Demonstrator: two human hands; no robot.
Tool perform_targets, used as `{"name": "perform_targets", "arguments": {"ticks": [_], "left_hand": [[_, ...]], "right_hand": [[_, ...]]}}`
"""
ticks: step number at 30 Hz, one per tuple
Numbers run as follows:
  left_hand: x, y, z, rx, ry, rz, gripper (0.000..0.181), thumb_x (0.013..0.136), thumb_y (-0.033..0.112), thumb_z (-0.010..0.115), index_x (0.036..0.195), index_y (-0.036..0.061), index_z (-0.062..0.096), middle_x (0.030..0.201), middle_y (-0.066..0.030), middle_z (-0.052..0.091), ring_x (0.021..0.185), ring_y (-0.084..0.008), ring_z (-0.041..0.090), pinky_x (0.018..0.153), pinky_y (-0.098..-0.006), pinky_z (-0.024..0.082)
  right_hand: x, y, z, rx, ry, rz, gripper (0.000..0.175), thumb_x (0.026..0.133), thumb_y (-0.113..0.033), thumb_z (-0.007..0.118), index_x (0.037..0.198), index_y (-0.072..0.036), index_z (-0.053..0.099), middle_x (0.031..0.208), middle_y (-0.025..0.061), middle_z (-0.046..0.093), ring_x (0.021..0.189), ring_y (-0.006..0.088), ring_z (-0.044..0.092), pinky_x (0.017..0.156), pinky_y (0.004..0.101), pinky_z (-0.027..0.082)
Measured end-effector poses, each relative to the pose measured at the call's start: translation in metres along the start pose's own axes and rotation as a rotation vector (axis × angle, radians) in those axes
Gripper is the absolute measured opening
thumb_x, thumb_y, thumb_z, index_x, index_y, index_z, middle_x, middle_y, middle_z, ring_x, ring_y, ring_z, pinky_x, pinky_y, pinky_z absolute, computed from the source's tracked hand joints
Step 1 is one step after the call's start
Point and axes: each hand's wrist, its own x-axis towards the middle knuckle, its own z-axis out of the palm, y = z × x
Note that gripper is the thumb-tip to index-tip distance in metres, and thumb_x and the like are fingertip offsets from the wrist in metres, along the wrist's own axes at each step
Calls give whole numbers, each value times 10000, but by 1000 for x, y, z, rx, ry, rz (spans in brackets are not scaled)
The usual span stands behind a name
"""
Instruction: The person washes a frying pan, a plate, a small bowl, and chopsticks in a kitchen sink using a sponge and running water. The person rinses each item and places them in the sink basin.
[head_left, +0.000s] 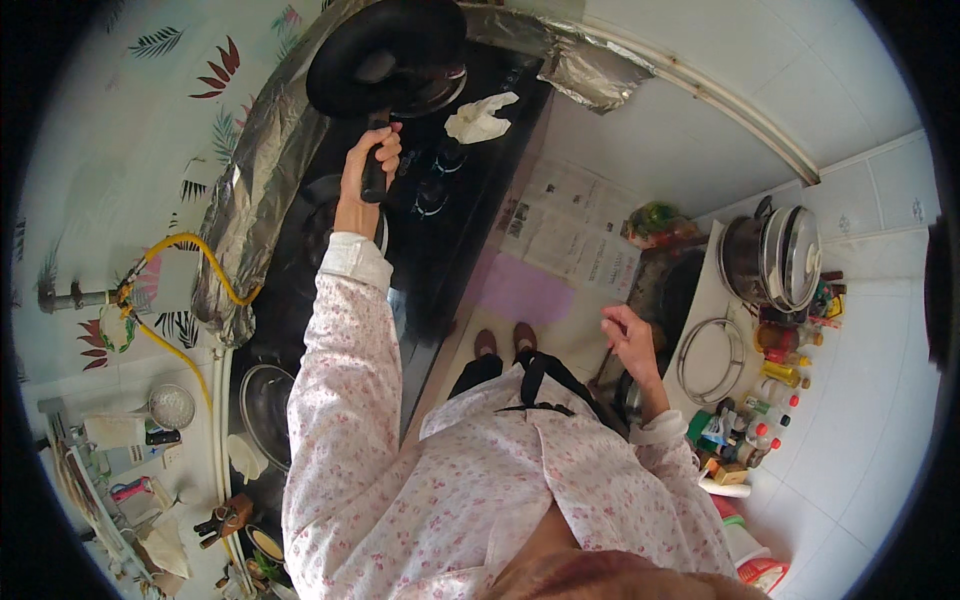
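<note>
My left hand is closed around the dark handle of a black frying pan or wok. The pan is tilted at the far end of a black gas stove, partly over a round burner or plate. Beside it on the stove top lies a crumpled whitish cloth or paper. On the other side, my right hand hangs in the air with loosely curled fingers and nothing visible in it, near a pale shelf. What is in the pan cannot be made out.
Aluminium foil lines the wall behind the stove, near a yellow hose. On the right, a pale shelf bears a lidded steamer pot, a ring rack and several bottles. Newspaper covers part of the floor.
</note>
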Motion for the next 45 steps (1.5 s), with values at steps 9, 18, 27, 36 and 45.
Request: {"name": "perform_targets", "arguments": {"ticks": [9,18,27,36,45], "left_hand": [[45,-1,-13,-33,-32,-67,258,863,85,605,1040,-80,513,731,-6,499,569,-50,463,465,-173,394],[65,-2,-16,-4,-32,-77,243,908,71,550,1072,-96,482,731,-11,476,550,-55,457,444,-184,398],[60,0,-12,256,91,-106,266,874,209,640,1014,-11,588,724,-17,546,556,-54,489,469,-193,399],[-20,18,5,715,855,308,663,962,555,345,1126,-59,534,952,-149,603,653,-216,622,508,-307,513],[-291,-112,57,779,602,16,187,935,230,588,948,44,578,688,-3,547,543,-65,517,481,-217,432]], "right_hand": [[-5,4,2,21,-14,142,187,879,-102,610,1042,-11,612,716,14,583,575,80,532,524,246,451],[1,10,12,-4,-28,93,178,882,-115,605,1035,-25,622,654,70,591,544,127,569,525,269,464],[8,6,13,7,-66,97,160,878,-97,603,1006,-4,622,702,34,602,542,90,547,498,256,446],[49,7,11,-94,-200,2,211,870,-121,614,1052,-14,616,689,65,607,540,117,536,531,280,449],[88,-17,55,-128,-454,-111,272,870,-107,625,1134,-50,594,953,82,626,709,129,578,627,279,475]]}}
